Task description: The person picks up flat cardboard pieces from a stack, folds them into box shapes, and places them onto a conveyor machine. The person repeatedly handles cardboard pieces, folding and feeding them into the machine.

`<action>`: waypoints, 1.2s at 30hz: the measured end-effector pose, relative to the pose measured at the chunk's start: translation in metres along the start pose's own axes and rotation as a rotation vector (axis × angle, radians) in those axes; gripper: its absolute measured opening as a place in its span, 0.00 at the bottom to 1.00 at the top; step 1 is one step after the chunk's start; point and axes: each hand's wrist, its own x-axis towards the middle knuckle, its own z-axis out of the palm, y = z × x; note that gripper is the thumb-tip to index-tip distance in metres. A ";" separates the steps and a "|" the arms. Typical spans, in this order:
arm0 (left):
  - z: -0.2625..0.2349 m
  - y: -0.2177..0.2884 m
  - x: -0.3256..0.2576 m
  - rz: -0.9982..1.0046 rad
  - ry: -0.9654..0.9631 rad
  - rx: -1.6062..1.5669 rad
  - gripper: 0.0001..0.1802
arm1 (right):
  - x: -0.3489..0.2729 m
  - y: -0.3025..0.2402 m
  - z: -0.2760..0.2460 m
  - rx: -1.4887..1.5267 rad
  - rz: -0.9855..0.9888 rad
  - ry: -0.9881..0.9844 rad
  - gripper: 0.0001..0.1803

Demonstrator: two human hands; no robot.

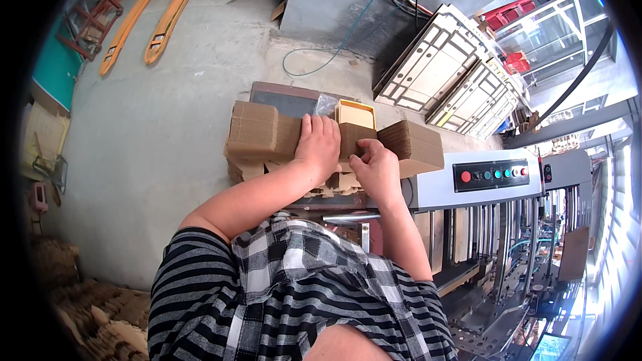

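A row of brown corrugated cardboard pieces [287, 137] lies across a low stand in front of me. My left hand [319, 144] rests flat on top of the row, fingers stretched away from me. Just right of it is a brown cardboard piece [349, 139], its edge pinched between the thumb and fingers of my right hand [376, 168]. At the row's left end sits a raised cardboard block [254, 124]. Right of my right hand, a thick stack of cardboard sheets [416, 147] shows its layered edges. Cut cardboard edges show below my hands, partly hidden by my wrists.
Behind the row are a yellow-rimmed box [356, 115] and clear plastic [326, 105]. A machine's button panel [491, 175] stands at right. Patterned boards [435, 57] lean at the back right. An orange pallet jack [164, 10] sits far left; cardboard scraps [100, 314] lie near left.
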 end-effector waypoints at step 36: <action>-0.001 0.000 -0.007 0.026 0.048 0.034 0.50 | 0.012 -0.015 0.009 -0.603 -0.185 0.036 0.06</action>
